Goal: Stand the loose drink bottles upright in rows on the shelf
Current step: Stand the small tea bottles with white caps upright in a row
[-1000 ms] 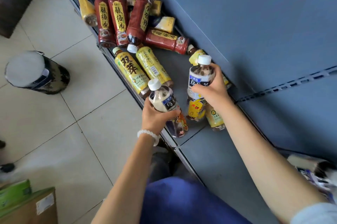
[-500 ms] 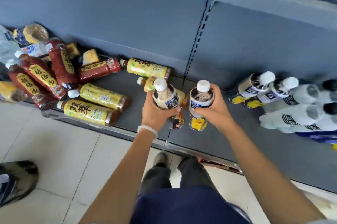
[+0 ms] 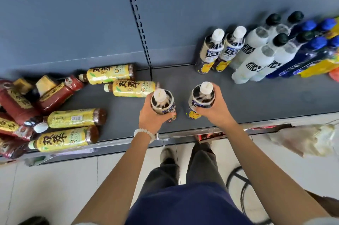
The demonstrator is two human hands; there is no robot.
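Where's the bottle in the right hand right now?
In the head view, the right hand grips the white-capped tea bottle upright over the grey shelf, beside the left hand's bottle, nearer the front edge than the two matching standing bottles.

At the frame's centre, the left hand (image 3: 153, 117) and right hand (image 3: 215, 110) each hold an upright tea bottle above the shelf (image 3: 256, 103). Fallen bottles (image 3: 73, 118) lie in a heap at the left. Standing bottles (image 3: 260, 50) form rows at the upper right, against the back panel (image 3: 73, 14).
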